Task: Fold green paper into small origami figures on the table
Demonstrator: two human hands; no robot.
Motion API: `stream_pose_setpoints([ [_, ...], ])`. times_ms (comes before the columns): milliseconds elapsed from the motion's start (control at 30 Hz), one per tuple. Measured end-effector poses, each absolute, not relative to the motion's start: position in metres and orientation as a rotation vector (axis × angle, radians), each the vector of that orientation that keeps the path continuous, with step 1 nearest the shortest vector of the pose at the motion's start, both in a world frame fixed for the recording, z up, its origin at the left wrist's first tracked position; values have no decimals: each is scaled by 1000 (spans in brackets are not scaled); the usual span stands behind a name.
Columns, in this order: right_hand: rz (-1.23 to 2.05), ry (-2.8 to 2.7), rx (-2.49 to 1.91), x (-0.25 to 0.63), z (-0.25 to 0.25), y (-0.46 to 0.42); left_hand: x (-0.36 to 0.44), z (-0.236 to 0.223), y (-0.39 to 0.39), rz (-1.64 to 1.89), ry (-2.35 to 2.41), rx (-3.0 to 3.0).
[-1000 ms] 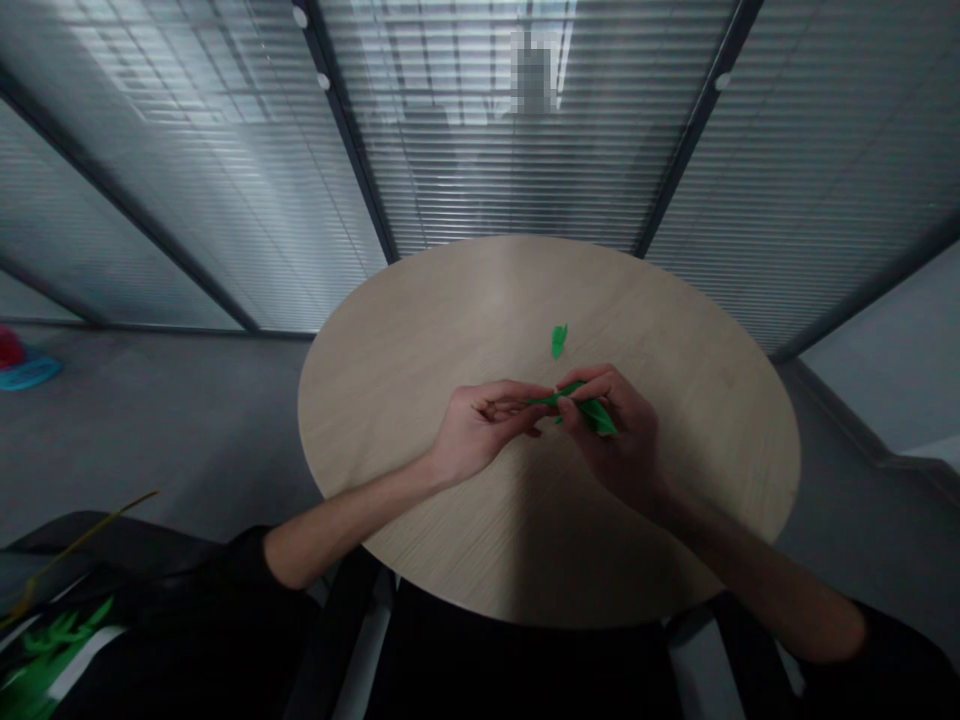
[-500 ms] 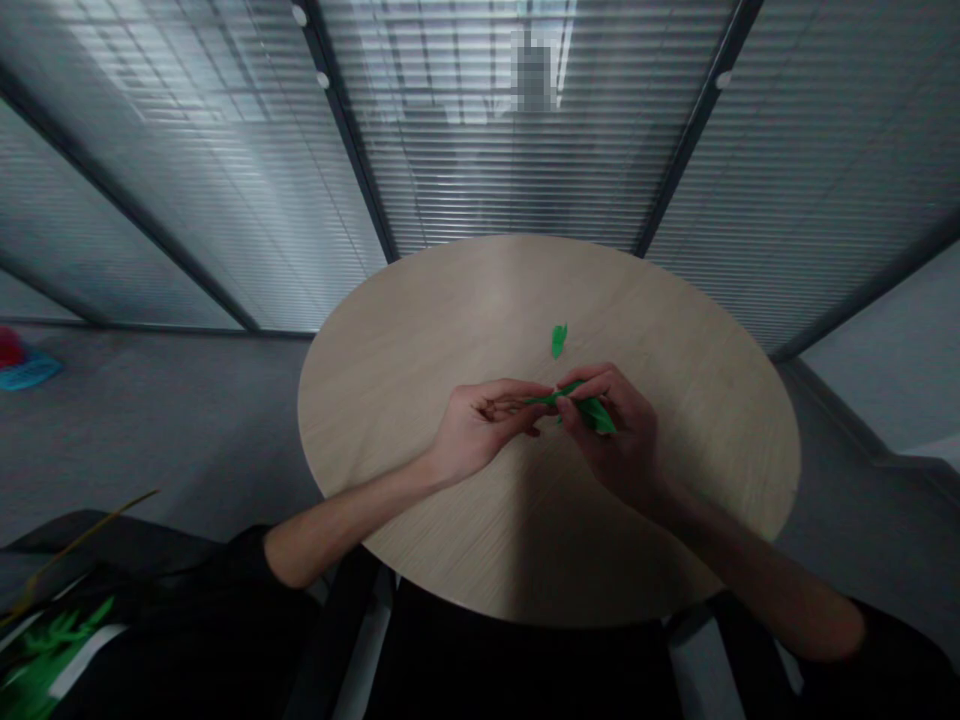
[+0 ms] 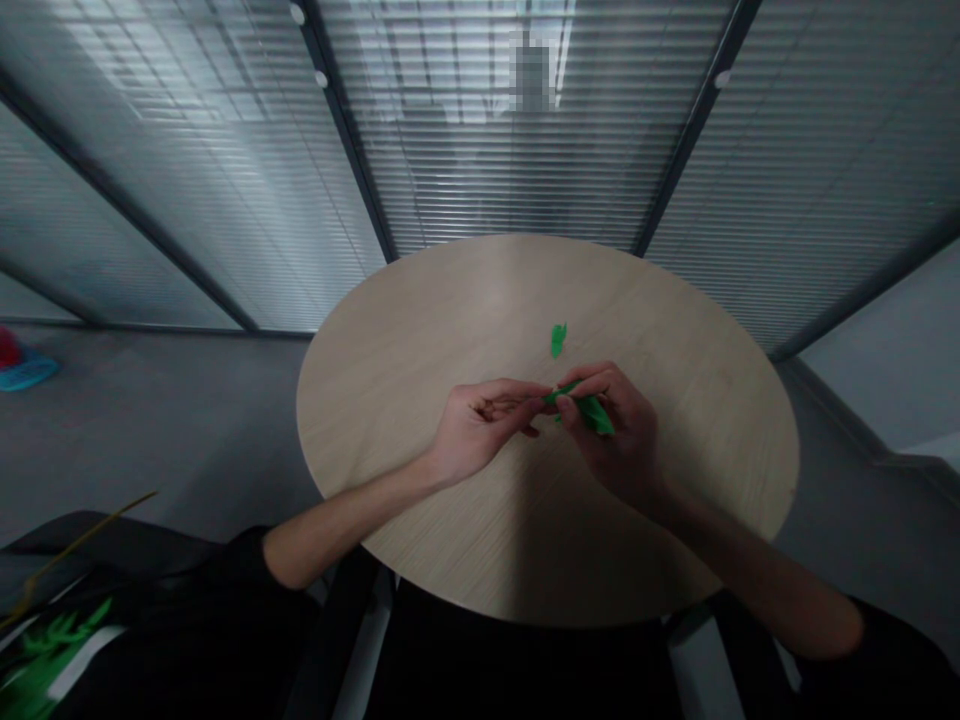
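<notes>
Above the round table (image 3: pixel 435 330), a green leafy piece (image 3: pixel 596 412) is pinched between the fingertips of the left hand (image 3: pixel 480 425) and right hand (image 3: pixel 615 425), with a loose green scrap (image 3: pixel 559 340) left lying beyond.

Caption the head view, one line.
Both hands pinch a green leaf-like piece over a round wooden table.

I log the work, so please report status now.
Both hands closed on green piece. Second green piece on table, beyond fingers. Nothing seen blocking.
</notes>
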State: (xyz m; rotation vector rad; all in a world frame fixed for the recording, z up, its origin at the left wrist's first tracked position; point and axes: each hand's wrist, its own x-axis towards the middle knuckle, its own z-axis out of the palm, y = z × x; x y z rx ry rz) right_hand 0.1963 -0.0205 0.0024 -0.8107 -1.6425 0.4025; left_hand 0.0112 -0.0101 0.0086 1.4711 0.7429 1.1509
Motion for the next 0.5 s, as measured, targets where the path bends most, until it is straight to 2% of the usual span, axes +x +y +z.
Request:
stream_pose_setpoints([
  [500, 437, -1617, -810, 192, 2, -23, 12, 8, -11, 1153, 773, 1486],
])
